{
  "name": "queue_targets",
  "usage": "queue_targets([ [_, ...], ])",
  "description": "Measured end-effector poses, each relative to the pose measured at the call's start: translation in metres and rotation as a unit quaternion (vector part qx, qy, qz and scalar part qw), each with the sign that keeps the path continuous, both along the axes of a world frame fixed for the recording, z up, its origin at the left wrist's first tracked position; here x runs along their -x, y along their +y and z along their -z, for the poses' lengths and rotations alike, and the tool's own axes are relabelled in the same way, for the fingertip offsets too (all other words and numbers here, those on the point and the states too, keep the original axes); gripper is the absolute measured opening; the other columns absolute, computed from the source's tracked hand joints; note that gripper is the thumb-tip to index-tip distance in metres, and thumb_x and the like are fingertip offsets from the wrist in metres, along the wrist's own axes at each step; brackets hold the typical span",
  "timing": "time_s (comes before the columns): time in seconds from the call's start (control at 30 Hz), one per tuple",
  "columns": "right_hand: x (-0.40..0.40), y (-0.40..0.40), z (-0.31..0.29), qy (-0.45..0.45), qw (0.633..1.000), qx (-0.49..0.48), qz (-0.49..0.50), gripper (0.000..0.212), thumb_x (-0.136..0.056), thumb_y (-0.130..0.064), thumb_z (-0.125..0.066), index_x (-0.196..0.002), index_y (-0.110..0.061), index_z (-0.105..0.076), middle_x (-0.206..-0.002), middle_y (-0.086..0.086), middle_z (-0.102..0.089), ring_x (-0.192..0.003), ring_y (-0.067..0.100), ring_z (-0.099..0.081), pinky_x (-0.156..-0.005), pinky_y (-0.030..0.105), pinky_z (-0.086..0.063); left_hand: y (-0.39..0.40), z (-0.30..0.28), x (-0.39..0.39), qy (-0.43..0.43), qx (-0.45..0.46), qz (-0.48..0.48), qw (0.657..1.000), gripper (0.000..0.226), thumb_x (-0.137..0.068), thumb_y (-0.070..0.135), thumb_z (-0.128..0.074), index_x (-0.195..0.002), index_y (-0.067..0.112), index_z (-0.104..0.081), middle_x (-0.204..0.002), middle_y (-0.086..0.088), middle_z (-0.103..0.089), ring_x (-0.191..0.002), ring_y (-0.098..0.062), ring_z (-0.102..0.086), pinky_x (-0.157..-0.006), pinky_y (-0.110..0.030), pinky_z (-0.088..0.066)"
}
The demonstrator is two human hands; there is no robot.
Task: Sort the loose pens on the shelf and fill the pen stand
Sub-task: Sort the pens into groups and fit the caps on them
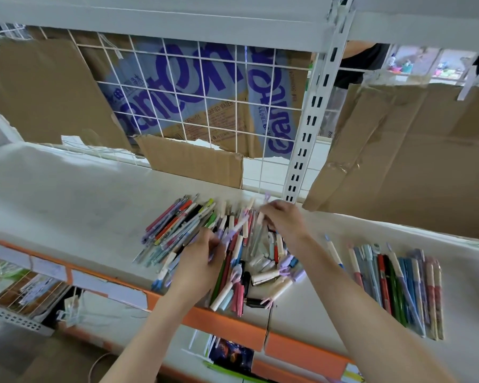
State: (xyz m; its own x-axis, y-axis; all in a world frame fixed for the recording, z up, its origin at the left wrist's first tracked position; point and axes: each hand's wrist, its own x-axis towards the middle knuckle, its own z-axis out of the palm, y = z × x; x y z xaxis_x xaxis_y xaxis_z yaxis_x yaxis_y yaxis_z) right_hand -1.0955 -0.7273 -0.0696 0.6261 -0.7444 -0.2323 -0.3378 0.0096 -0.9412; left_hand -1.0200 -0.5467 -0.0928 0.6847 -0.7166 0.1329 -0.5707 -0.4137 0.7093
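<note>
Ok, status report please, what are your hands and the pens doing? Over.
Left hand pinching a lilac pen. Right hand picking in the loose pile. Sorted row lies right. Pen stand not in view.

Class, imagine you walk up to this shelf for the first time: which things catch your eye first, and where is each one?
First comes the big jumbled pile of pens in the middle of the white shelf, with the left hand and right hand both working in it. Next, a tidier row of pens lies apart to the right. Behind, bold purple lettering on cardboard shows through the wire grid.
</note>
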Motion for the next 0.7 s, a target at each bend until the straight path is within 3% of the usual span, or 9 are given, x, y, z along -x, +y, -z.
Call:
queue_targets([
  [0.07,0.008,0.002,0.001,-0.135,0.984,-0.112,0.036,0.013,-0.090,-0.010,-0.059,-0.077,-0.007,-0.060,-0.065,0.006,-0.062,-0.063,0.019,-0.055,-0.064,0.029,-0.042,0.002,-0.002,0.004,0.037,0.007,0.016,0.999,0.010,-0.096,0.019,-0.049,-0.090,0.011,-0.047,-0.074,0.003,-0.057,-0.065,-0.006,-0.054,-0.056,-0.016,-0.040],
  [0.17,0.014,0.007,-0.001,-0.207,0.964,-0.162,0.039,0.012,-0.092,-0.005,-0.055,-0.080,-0.005,-0.056,-0.070,0.007,-0.064,-0.061,0.012,-0.061,-0.062,0.022,-0.046,0.002,-0.004,0.006,0.041,0.021,0.018,0.999,0.012,-0.095,0.017,-0.050,-0.085,0.017,-0.044,-0.072,0.002,-0.055,-0.062,-0.004,-0.052,-0.056,-0.015,-0.040],
  [0.53,0.014,0.027,0.003,-0.184,0.979,-0.077,-0.031,0.011,-0.091,-0.008,-0.059,-0.080,-0.003,-0.060,-0.069,0.005,-0.067,-0.066,0.013,-0.062,-0.063,0.021,-0.047,-0.007,-0.014,0.013,0.054,0.037,0.012,0.998,0.008,-0.096,0.015,-0.049,-0.089,0.011,-0.046,-0.073,0.008,-0.057,-0.064,0.004,-0.054,-0.056,-0.012,-0.041],
  [0.6,0.015,0.034,0.007,-0.193,0.978,-0.070,-0.031,0.015,-0.092,-0.010,-0.058,-0.080,-0.001,-0.058,-0.069,0.005,-0.065,-0.066,0.015,-0.061,-0.065,0.022,-0.048,-0.013,-0.017,0.015,0.105,0.032,-0.004,0.994,0.010,-0.096,0.014,-0.049,-0.088,0.008,-0.049,-0.074,0.002,-0.058,-0.061,-0.002,-0.052,-0.055,-0.015,-0.040],
  [0.7,0.020,0.034,0.007,-0.199,0.978,-0.054,-0.038,0.022,-0.093,-0.012,-0.056,-0.088,0.009,-0.056,-0.072,0.009,-0.061,-0.064,0.011,-0.060,-0.063,0.019,-0.048,-0.017,-0.022,0.021,0.313,0.076,-0.016,0.947,0.017,-0.096,0.007,-0.048,-0.079,0.008,-0.047,-0.066,-0.005,-0.053,-0.048,-0.011,-0.039,-0.049,-0.025,-0.034],
])
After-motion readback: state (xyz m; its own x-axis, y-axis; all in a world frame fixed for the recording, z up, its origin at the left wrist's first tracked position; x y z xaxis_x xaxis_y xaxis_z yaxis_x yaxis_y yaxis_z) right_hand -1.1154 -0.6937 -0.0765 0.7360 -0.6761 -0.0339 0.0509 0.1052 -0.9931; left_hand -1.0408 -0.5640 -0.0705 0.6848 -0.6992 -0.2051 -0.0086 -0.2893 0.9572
